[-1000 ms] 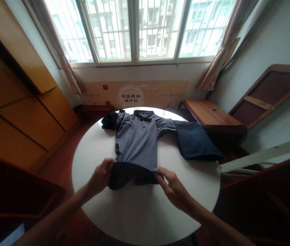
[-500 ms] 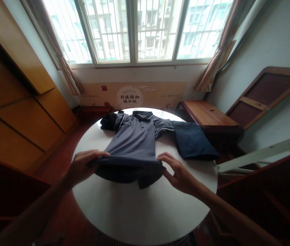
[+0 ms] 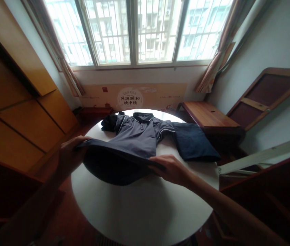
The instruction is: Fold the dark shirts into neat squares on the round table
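Left hand and right hand are staying apart, each clamping one end of the hem of a grey shirt, probably keeping that edge taut and the opening spread. Shirt is lying front up on the white table, collar toward the window, presumably putting the hem within reach. Folded dark cloth is lying against one sleeve.

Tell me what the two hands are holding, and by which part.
A gray polo shirt, held by its raised bottom hem: the left hand grips one side of it, the right hand the other.
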The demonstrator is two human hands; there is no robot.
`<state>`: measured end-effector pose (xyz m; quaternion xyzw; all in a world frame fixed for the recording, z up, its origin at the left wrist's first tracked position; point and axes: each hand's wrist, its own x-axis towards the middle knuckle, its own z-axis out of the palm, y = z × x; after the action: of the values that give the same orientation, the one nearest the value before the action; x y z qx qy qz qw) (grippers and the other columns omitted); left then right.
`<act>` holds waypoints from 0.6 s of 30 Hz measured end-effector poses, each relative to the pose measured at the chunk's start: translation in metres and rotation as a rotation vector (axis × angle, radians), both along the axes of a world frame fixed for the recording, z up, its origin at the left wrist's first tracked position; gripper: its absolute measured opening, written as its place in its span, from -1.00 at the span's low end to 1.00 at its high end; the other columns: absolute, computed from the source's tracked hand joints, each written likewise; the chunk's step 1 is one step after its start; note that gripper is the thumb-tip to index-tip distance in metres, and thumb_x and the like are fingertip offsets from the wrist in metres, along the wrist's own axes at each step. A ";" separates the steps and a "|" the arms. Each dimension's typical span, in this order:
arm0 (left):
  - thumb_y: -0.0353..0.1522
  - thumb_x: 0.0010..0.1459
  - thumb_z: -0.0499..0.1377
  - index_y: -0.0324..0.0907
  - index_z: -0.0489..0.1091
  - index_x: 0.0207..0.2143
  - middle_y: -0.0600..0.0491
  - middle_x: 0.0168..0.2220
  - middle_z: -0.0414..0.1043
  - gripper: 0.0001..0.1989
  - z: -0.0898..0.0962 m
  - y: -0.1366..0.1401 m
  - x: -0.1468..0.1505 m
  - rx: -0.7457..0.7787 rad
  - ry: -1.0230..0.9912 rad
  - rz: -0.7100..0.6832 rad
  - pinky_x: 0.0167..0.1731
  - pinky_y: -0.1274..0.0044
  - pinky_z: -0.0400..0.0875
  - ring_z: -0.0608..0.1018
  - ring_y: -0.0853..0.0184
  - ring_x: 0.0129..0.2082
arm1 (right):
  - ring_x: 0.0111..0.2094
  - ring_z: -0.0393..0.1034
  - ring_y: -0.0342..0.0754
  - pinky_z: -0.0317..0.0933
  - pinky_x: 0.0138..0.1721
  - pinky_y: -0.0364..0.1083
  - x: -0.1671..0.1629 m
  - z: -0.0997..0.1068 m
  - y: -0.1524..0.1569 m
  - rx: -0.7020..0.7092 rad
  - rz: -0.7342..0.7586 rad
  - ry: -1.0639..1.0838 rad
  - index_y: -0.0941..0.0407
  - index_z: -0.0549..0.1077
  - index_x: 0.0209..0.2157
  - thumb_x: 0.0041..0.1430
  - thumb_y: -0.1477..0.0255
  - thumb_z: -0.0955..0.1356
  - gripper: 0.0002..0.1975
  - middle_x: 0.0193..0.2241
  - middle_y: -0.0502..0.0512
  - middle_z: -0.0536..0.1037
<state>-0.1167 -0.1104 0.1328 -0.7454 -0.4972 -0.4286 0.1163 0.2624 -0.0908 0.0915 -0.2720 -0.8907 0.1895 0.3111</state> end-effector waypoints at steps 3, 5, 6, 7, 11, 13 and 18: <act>-0.28 0.24 0.14 -0.16 0.53 -0.28 0.08 -0.33 0.57 -0.80 -0.002 -0.007 -0.011 -0.068 0.019 -0.035 -0.30 0.60 0.44 0.59 0.36 -0.37 | -0.45 0.41 -0.11 0.14 -0.42 -0.17 0.014 -0.003 -0.002 -0.025 0.029 -0.180 0.15 0.53 -0.22 0.30 0.40 0.31 -0.83 -0.43 0.10 0.57; -0.27 0.24 0.14 -0.14 0.53 -0.29 0.09 -0.34 0.58 -0.80 -0.004 -0.013 -0.018 -0.113 0.033 -0.061 -0.31 0.61 0.43 0.59 0.35 -0.38 | -0.50 0.36 -0.14 0.12 -0.44 -0.18 0.026 -0.009 -0.003 -0.112 0.029 -0.250 0.15 0.52 -0.35 0.30 0.40 0.31 -0.81 -0.50 0.05 0.52; -0.28 0.24 0.15 -0.14 0.53 -0.29 0.09 -0.34 0.58 -0.81 -0.006 -0.015 -0.021 -0.131 0.033 -0.068 -0.31 0.61 0.43 0.59 0.35 -0.38 | -0.52 0.34 -0.15 0.12 -0.45 -0.19 0.033 -0.012 -0.004 -0.150 0.025 -0.267 0.14 0.50 -0.41 0.29 0.40 0.31 -0.79 -0.54 0.04 0.49; -0.29 0.23 0.15 -0.14 0.53 -0.30 0.09 -0.35 0.57 -0.82 -0.008 -0.018 -0.024 -0.145 0.031 -0.079 -0.32 0.61 0.43 0.59 0.36 -0.39 | -0.53 0.32 -0.15 0.13 -0.45 -0.19 0.040 -0.014 -0.004 -0.176 0.017 -0.272 0.14 0.48 -0.46 0.29 0.40 0.31 -0.76 -0.55 0.03 0.47; -0.30 0.23 0.18 -0.16 0.55 -0.31 0.08 -0.41 0.55 -0.82 -0.025 -0.025 -0.031 -0.327 0.016 -0.197 -0.39 0.62 0.38 0.56 0.39 -0.44 | -0.40 0.38 -0.09 0.25 -0.34 -0.15 0.077 -0.009 -0.006 -0.208 -0.019 -0.128 0.14 0.45 -0.40 0.33 0.32 0.26 -0.73 -0.40 0.12 0.49; -0.29 0.24 0.16 -0.16 0.57 -0.31 0.09 -0.45 0.51 -0.80 -0.034 -0.030 -0.032 -0.498 0.020 -0.266 -0.41 0.63 0.36 0.52 0.40 -0.47 | -0.43 0.39 -0.08 0.26 -0.37 -0.14 0.099 0.004 -0.012 -0.256 -0.060 -0.071 0.13 0.47 -0.34 0.34 0.24 0.24 -0.69 -0.43 0.10 0.50; -0.22 0.18 0.20 -0.18 0.53 -0.49 0.10 -0.51 0.46 -0.73 -0.043 -0.042 -0.032 -0.956 0.154 -0.413 -0.42 0.63 0.37 0.47 0.40 -0.49 | -0.51 0.35 -0.09 0.24 -0.41 -0.12 0.138 0.028 -0.033 -0.308 -0.146 -0.142 0.09 0.58 -0.33 0.20 0.13 0.38 -0.69 -0.52 0.05 0.50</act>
<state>-0.1485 -0.1528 0.0897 -0.8271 -0.4698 -0.1119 -0.2875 0.4007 -0.1242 0.1194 -0.3930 -0.8488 0.2808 0.2149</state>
